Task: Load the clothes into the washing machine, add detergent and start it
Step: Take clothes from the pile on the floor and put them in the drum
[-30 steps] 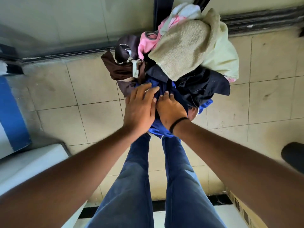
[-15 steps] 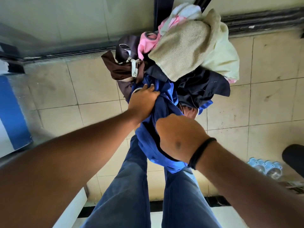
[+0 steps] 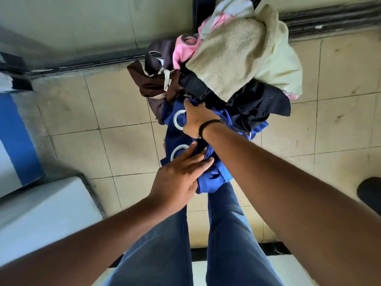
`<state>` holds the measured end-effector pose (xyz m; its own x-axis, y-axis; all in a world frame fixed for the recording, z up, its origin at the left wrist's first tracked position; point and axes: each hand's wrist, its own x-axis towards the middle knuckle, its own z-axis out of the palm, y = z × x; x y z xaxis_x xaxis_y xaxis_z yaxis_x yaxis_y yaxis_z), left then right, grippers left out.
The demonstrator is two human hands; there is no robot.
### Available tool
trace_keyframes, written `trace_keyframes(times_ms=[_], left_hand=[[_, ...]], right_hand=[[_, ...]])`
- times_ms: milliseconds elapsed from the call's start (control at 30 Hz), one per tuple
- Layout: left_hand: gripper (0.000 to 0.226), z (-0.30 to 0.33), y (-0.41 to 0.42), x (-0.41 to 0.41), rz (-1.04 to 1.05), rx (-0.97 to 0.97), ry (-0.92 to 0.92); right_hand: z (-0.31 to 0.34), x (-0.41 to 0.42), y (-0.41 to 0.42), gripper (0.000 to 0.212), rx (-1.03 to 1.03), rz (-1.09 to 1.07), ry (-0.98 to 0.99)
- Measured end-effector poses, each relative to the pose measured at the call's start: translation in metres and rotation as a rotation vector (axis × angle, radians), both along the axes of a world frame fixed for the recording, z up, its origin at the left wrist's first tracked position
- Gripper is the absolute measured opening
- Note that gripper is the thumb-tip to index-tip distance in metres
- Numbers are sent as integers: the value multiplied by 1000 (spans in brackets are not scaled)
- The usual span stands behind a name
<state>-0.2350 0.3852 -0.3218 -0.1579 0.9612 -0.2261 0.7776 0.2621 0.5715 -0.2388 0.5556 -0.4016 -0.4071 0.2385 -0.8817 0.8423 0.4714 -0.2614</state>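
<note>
1. The pile of clothes (image 3: 237,65) sits on the far floor; lift in small loads.
2. The blue curtain (image 3: 179,129) (ringed) hangs nearest.
3. Right hand (image 3: 198,120) grips its far part.
4. Left hand (image 3: 181,174), fingers straight, presses it near; gather, then lift.

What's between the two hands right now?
Head view: blue cloth with a metal eyelet ring spans from the left hand to the right hand; both touch it.
</note>
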Motion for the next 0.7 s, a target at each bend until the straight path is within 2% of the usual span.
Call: trace_keyframes(times_ms=[100,300,400,467,533,567,600,633,700], left_hand=[[49,-13,-3,-13,73,58,-124],[48,-16,15,-31,459,159,-282],[53,-24,35,-53,662,89,-280],[45,-18,57,-67,867,22,-529],[22,-11,75,-77,1006,-143,-859],[16,-4,81,-81,951,-256,-926],[17,2,83,-84,847,-363,-907],[14,10,84,-85,758,-443,-832],[16,31,87,-84,665,-453,-654]], right_hand=[[6,4,-5,44,122,92,157],[37,21,7,38,157,22,301],[65,38,-1,30,139,42,395],[90,50,-11,12,102,38,488],[118,59,-21,11,72,24,552],[133,63,-25,11,77,16,574],[149,67,-28,12,79,0,599],[165,71,-31,14,84,-20,625],[190,79,-36,12,115,-61,651]])
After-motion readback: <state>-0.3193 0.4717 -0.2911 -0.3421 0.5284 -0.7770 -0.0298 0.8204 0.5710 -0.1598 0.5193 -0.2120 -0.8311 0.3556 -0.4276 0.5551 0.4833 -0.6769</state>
